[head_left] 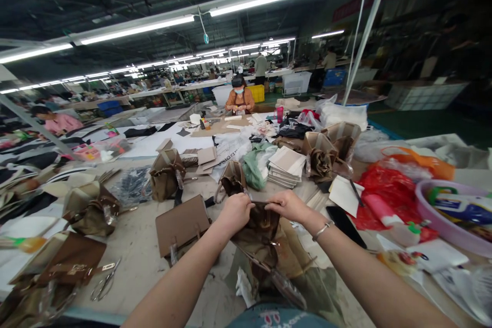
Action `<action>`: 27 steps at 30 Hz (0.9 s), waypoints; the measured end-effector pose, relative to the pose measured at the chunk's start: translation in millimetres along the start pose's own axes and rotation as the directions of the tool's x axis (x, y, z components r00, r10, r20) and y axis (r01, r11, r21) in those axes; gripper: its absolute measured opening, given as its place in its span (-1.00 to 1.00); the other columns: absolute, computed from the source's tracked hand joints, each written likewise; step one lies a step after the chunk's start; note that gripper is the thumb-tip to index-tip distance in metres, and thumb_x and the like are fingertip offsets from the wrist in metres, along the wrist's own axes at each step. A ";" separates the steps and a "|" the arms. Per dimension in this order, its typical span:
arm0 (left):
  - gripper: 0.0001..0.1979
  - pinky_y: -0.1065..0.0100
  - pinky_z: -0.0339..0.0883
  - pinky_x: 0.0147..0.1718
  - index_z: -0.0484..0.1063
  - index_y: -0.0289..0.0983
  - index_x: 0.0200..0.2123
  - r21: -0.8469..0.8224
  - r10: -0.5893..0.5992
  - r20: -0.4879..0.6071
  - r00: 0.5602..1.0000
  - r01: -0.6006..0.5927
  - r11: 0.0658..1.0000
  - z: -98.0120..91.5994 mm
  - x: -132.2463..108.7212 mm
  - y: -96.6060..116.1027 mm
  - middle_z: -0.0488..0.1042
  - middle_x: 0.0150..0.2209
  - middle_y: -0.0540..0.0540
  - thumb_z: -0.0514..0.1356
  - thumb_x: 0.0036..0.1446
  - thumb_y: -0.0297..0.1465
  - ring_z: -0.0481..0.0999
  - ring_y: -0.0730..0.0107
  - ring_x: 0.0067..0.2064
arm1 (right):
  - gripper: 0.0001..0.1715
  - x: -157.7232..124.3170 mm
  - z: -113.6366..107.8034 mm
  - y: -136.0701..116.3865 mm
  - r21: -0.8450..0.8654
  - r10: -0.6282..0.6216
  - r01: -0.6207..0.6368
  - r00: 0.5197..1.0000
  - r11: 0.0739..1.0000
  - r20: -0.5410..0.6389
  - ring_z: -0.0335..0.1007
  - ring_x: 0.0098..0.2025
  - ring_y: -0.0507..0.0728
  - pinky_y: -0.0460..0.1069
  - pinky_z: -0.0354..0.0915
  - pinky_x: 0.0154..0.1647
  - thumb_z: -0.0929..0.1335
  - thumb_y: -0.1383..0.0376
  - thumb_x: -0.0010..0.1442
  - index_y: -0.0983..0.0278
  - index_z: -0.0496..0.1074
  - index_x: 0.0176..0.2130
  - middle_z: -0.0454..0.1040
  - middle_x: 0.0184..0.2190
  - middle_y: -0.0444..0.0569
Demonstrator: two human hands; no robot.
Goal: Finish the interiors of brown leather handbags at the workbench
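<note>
Brown fabric handbag (261,233) sits on the wearer's side of the stack of cream panels (285,166), slightly to its left, over the counter (138,251). Its rim faces away from the wearer, towards that stack; its long axis runs back from the rim to the wearer's body, sloping downward. The left hand (236,211) and right hand (288,206) each have a narrow grip, thumb and fingers pinched on opposite ends of the rim, so the handbag's body lies between and on the near side of these 2 grips.

A clear plastic bag (230,148) just left of the stack carries black letters I cannot read. Well right of the stack, a purple basin (425,210) holds a blue packet (457,207) with lettering too small to tell. Scissors (105,281) lie well left of the stack, on its near side.
</note>
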State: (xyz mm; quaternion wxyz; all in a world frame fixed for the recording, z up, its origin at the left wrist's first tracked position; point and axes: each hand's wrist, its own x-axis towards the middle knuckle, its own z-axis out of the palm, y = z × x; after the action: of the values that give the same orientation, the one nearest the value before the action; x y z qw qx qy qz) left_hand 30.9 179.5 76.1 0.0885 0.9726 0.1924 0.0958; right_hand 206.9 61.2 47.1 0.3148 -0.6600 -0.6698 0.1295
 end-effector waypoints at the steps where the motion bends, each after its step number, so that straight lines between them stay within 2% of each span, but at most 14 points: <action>1: -0.77 0.37 0.29 -0.22 0.48 -0.32 -0.40 0.007 -0.015 -0.001 1.000 0.015 1.000 -0.1 0.1 1.1 0.50 -0.35 -0.15 0.05 0.15 -0.38 0.45 0.31 -0.24 | -0.76 0.3 -0.1 0.0 -0.012 0.004 -0.004 1.000 1.000 -0.006 0.44 -0.36 0.07 -0.11 0.22 -0.37 0.33 0.18 0.14 0.20 0.55 -0.27 0.57 -0.38 -0.06; 9: -0.76 0.32 0.31 -0.21 0.48 -0.34 -0.40 0.034 -0.072 0.011 0.997 0.072 0.997 3.6 5.5 9.6 0.48 -0.34 -0.19 0.04 0.15 -0.38 0.46 0.28 -0.24 | -0.74 1.3 1.2 1.0 -0.093 0.017 -0.018 1.000 0.996 -0.020 0.39 -0.40 0.05 -0.11 0.16 -0.39 0.29 0.18 0.17 0.22 0.55 -0.34 0.55 -0.43 -0.07; 12: -0.75 0.31 0.31 -0.20 0.47 -0.36 -0.40 0.058 -0.062 -0.001 0.998 0.062 0.996 7.1 8.6 9.2 0.48 -0.35 -0.20 0.04 0.15 -0.38 0.46 0.26 -0.22 | -0.67 1.5 1.9 -0.7 -0.177 0.023 -0.029 0.999 0.984 -0.041 0.34 -0.43 0.04 -0.10 0.12 -0.41 0.27 0.16 0.19 0.25 0.52 -0.45 0.51 -0.50 -0.07; 15: -0.76 0.30 0.31 -0.19 0.46 -0.36 -0.39 0.068 -0.062 -0.006 0.998 0.063 0.996 9.8 10.9 7.1 0.47 -0.34 -0.21 0.03 0.16 -0.39 0.45 0.25 -0.21 | -0.59 0.3 0.6 -0.9 -0.225 0.034 -0.044 0.998 0.973 -0.048 0.33 -0.43 0.04 -0.10 0.11 -0.41 0.23 0.12 0.22 0.27 0.50 -0.47 0.50 -0.51 -0.06; 18: -0.76 0.31 0.31 -0.19 0.46 -0.37 -0.39 0.058 -0.075 -0.013 0.997 0.076 0.995 11.6 12.3 5.1 0.47 -0.34 -0.21 0.04 0.16 -0.40 0.46 0.25 -0.21 | -0.50 -0.9 -4.0 -0.4 -0.178 0.063 -0.062 0.998 0.982 -0.001 0.37 -0.39 0.07 -0.09 0.15 -0.38 0.16 0.05 0.25 0.26 0.53 -0.37 0.53 -0.44 -0.05; 22: -0.77 0.31 0.32 -0.20 0.46 -0.37 -0.40 0.062 -0.079 -0.026 0.997 0.081 0.995 11.0 15.2 4.5 0.48 -0.35 -0.21 0.04 0.15 -0.40 0.47 0.25 -0.23 | -0.47 5.8 -8.1 -4.9 -0.140 0.072 -0.070 0.997 0.988 0.008 0.41 -0.21 0.16 -0.05 0.22 -0.25 0.26 -0.05 0.13 0.21 0.46 -0.07 0.53 -0.18 0.00; 24: -0.77 0.31 0.32 -0.19 0.48 -0.37 -0.41 0.052 -0.076 -0.016 0.997 0.077 0.996 8.1 16.1 3.1 0.49 -0.35 -0.21 0.06 0.14 -0.39 0.48 0.25 -0.22 | -0.55 13.0 -6.3 -9.5 -0.202 0.087 -0.083 0.996 0.976 0.013 0.42 -0.23 0.15 -0.06 0.22 -0.28 0.27 -0.02 0.14 0.17 0.49 -0.12 0.55 -0.24 -0.03; 27: -0.79 0.33 0.32 -0.14 0.51 -0.32 -0.44 -0.041 -0.030 0.014 0.999 0.031 0.999 -0.3 13.0 -4.0 0.53 -0.32 -0.18 0.13 0.10 -0.34 0.49 0.27 -0.16 | -0.65 22.7 -1.4 -14.7 -0.330 0.117 -0.100 0.993 0.939 0.031 0.42 -0.35 0.11 -0.08 0.17 -0.39 0.24 0.08 0.19 0.16 0.54 -0.34 0.56 -0.40 -0.06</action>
State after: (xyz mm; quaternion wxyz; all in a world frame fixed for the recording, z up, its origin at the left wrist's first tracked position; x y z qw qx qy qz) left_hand 41.2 188.3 77.6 0.1111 0.9682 0.2045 0.0919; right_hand 197.6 81.4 62.5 0.1763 -0.7356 -0.6521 0.0498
